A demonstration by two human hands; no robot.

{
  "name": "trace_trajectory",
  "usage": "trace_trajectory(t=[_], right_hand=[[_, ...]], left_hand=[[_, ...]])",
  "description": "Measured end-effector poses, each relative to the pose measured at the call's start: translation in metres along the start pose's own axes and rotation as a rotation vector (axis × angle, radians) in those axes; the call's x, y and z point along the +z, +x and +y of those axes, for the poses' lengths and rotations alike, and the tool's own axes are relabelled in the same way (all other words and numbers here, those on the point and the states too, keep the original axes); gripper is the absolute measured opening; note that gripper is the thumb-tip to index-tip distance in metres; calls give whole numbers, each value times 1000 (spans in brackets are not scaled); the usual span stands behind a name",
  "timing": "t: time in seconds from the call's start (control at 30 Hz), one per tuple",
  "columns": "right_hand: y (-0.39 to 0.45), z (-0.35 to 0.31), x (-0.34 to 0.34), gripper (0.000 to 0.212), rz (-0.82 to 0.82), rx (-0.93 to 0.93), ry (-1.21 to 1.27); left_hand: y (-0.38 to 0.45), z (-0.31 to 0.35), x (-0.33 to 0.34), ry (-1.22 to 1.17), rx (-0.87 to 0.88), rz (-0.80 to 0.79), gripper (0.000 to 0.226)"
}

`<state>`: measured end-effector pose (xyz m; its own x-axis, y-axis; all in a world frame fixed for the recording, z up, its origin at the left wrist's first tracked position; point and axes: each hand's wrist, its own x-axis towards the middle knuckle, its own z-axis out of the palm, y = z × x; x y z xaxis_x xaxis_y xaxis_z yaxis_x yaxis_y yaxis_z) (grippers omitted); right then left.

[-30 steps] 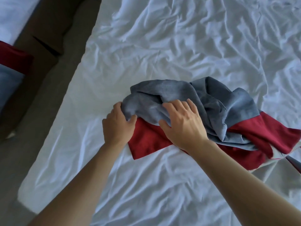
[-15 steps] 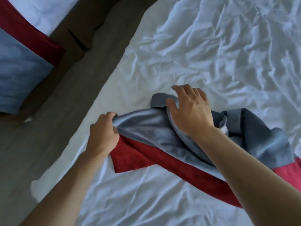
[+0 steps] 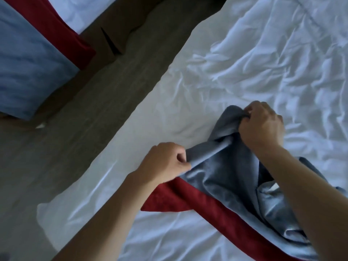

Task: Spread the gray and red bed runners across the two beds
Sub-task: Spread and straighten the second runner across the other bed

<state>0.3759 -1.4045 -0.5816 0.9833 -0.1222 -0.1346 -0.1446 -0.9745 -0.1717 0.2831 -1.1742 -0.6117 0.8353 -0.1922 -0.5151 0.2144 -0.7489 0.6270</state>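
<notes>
A gray and red bed runner (image 3: 226, 178) lies bunched on the white sheet of the near bed (image 3: 244, 63), its red border (image 3: 169, 200) toward me. My left hand (image 3: 165, 161) is closed on the gray end edge nearest the bed's left side. My right hand (image 3: 263, 127) grips the same gray edge farther up the bed, so the cloth hangs in folds between them. A second gray and red runner (image 3: 32, 53) lies flat across the other bed at the top left.
A strip of dark wood-look floor (image 3: 84, 129) runs between the two beds. The near bed's sheet is heavily wrinkled. The other bed's white sheet (image 3: 81, 8) shows beyond its runner.
Both hands have closed into fists on the gray edge and pulled apart, the right hand moving up the bed. My view has swung left, showing more of the other bed.
</notes>
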Motion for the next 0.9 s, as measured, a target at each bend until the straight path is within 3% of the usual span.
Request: trace_trajectory(t=[0.07,0.13,0.23,0.37,0.53,0.77,0.9], right_hand=[[1,4,1,34,-98,-34,-22],[1,-3,3,36,-132,-113,40],[1,-23,8,35,-17,-247,134],[2,-45,29,49,-157,-525,-159],[8,-37,41,32,-364,-512,-612],[3,-37,35,17,-462,-554,-791],[-5,-33,37,19,-431,-568,-703]], left_hand=[[-8,6,11,65,29,1,35],[-11,8,20,84,-41,111,38],[-12,7,23,110,-140,279,25],[-10,10,22,190,-262,265,29],[-13,11,28,216,-304,211,31],[-28,16,36,156,-160,373,7],[-27,20,43,161,-170,384,16]])
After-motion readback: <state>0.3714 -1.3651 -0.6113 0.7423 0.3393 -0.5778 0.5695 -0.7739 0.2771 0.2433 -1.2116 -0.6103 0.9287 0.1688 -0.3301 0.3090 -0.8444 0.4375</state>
